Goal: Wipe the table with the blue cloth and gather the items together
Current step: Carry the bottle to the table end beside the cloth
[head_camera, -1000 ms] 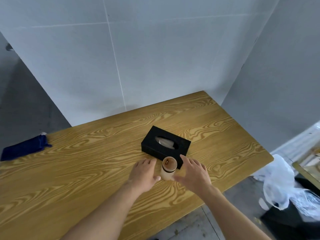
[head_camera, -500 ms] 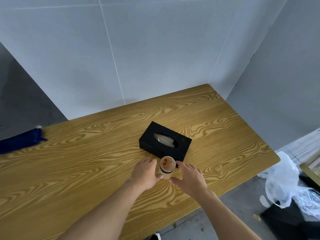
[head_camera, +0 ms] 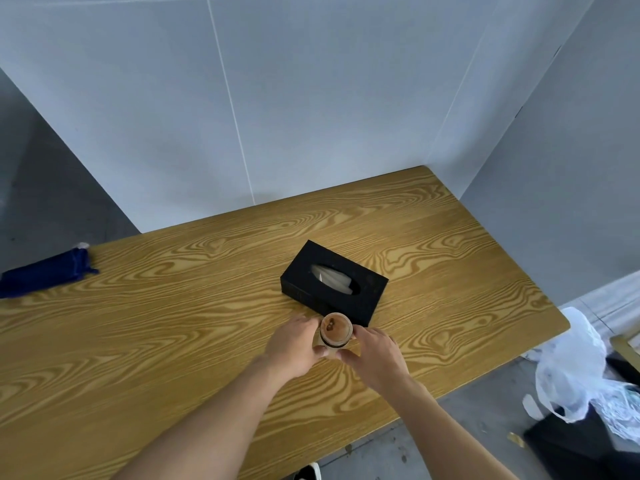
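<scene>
A small tan jar [head_camera: 335,330] with a dark band and brown top stands on the wooden table [head_camera: 173,334], right against the near corner of a black tissue box [head_camera: 367,289]. My left hand [head_camera: 294,344] cups the jar's left side, thumb on its base. My right hand [head_camera: 377,358] holds the right side, thumb meeting the jar in front. The blue cloth [head_camera: 45,273] lies rolled up at the table's far left edge, well away from both hands.
Grey walls close off the table's back and right side. On the floor to the right, a white plastic bag [head_camera: 568,368] sits beside a dark bin [head_camera: 581,448]. A shoe tip [head_camera: 308,472] shows below the table's front edge.
Both hands have closed in on the jar from either side and now touch it. The jar stays by the tissue box. The view has shifted slightly.
</scene>
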